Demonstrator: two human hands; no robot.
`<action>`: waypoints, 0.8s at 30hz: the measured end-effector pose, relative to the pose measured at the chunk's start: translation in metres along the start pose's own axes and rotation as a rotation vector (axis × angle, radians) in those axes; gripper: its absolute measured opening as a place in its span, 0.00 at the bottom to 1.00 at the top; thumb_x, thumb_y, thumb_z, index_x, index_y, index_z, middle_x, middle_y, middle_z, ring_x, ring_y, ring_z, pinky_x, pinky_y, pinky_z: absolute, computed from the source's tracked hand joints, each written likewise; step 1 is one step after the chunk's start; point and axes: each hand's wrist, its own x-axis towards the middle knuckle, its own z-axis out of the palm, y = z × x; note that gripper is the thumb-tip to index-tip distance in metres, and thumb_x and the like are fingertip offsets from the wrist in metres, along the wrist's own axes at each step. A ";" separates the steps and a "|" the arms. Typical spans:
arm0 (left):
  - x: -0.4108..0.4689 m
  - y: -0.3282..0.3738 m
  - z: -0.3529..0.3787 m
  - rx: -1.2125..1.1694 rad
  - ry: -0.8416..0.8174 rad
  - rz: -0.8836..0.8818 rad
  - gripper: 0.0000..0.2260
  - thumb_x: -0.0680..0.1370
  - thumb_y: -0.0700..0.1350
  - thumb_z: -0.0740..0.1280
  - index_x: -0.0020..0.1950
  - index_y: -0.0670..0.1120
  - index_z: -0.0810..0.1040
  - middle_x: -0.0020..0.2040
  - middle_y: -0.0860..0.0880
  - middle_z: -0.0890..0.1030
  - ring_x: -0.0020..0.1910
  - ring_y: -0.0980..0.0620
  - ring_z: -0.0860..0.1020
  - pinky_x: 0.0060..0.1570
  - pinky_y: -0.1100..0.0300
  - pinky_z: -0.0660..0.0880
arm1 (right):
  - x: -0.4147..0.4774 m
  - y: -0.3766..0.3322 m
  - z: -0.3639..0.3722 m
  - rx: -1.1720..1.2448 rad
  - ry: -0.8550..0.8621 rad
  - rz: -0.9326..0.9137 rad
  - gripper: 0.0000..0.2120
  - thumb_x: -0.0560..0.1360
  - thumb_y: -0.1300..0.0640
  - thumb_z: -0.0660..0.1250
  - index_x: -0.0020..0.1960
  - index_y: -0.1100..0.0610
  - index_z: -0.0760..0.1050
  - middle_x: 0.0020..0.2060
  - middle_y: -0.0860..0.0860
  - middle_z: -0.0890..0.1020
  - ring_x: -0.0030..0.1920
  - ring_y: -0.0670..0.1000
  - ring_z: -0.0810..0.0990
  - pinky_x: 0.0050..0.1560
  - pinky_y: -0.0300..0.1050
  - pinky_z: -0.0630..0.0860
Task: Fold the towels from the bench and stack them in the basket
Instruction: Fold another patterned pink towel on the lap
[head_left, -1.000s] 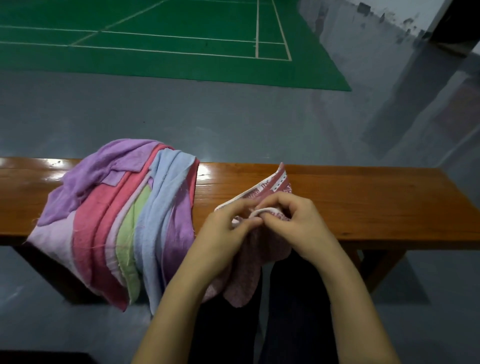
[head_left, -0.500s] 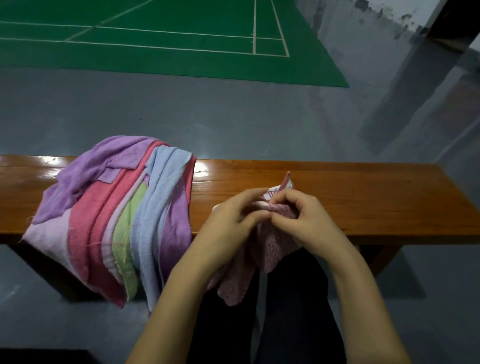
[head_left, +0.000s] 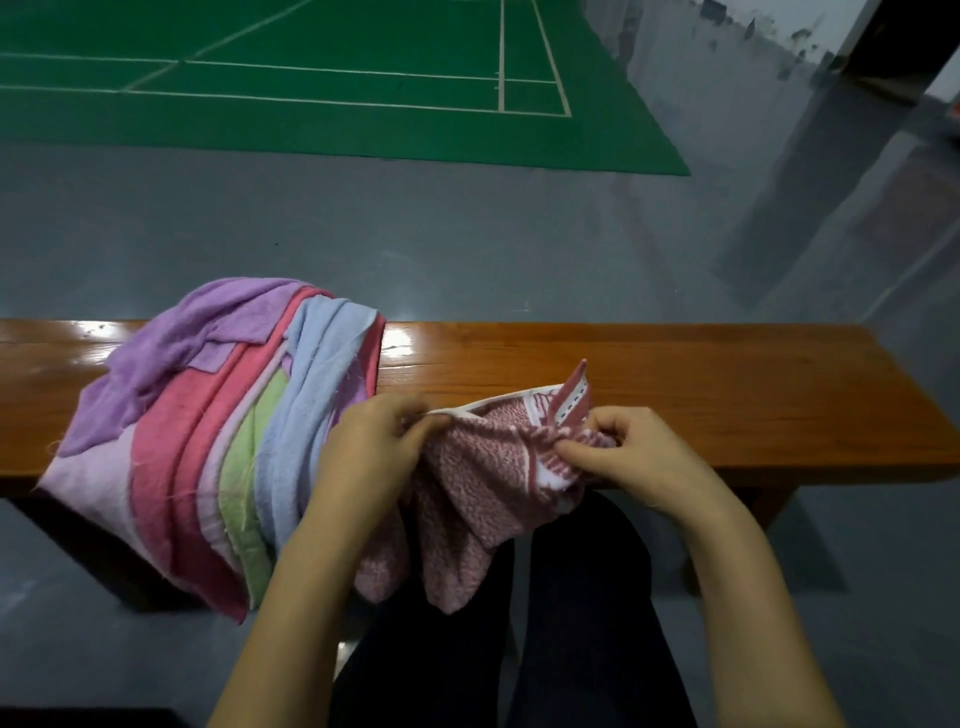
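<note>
A dusty-pink patterned towel (head_left: 483, 478) hangs over the near edge of the wooden bench (head_left: 701, 395). My left hand (head_left: 376, 441) pinches its white hem on the left. My right hand (head_left: 631, 449) pinches the bunched striped end on the right. The hem is stretched between the two hands and the rest droops toward my knees. A heap of towels (head_left: 208, 426) in purple, pink, green and light blue lies on the bench's left part and spills over its front edge. No basket is in view.
My dark-trousered legs (head_left: 519, 623) are under the towel, close to the bench. Grey floor surrounds the bench, with a green court mat (head_left: 311, 78) beyond it. A grey wall and pillar (head_left: 831, 182) rise at the right.
My hands have moved apart along the towel's hem, the right one sliding rightward. The towel, bunched between them before, is now spread wider.
</note>
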 end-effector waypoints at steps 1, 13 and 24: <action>-0.001 0.000 0.001 -0.020 -0.009 -0.001 0.04 0.74 0.46 0.71 0.41 0.47 0.82 0.32 0.57 0.76 0.39 0.52 0.76 0.40 0.58 0.68 | 0.001 -0.001 0.004 -0.018 0.000 0.000 0.09 0.69 0.56 0.73 0.40 0.59 0.74 0.41 0.53 0.84 0.45 0.52 0.84 0.50 0.61 0.79; -0.011 0.017 0.009 -0.096 -0.095 0.075 0.09 0.73 0.54 0.70 0.40 0.50 0.77 0.32 0.53 0.78 0.35 0.56 0.75 0.40 0.54 0.74 | 0.001 -0.013 0.031 0.115 0.028 -0.200 0.04 0.70 0.54 0.74 0.41 0.53 0.80 0.36 0.46 0.82 0.40 0.43 0.80 0.45 0.44 0.76; -0.006 0.002 -0.005 -0.128 0.063 -0.261 0.03 0.77 0.45 0.66 0.47 0.53 0.74 0.36 0.56 0.75 0.36 0.55 0.74 0.35 0.63 0.66 | -0.009 -0.004 0.014 0.345 0.158 -0.065 0.08 0.70 0.59 0.74 0.40 0.62 0.78 0.41 0.58 0.84 0.42 0.53 0.84 0.50 0.57 0.80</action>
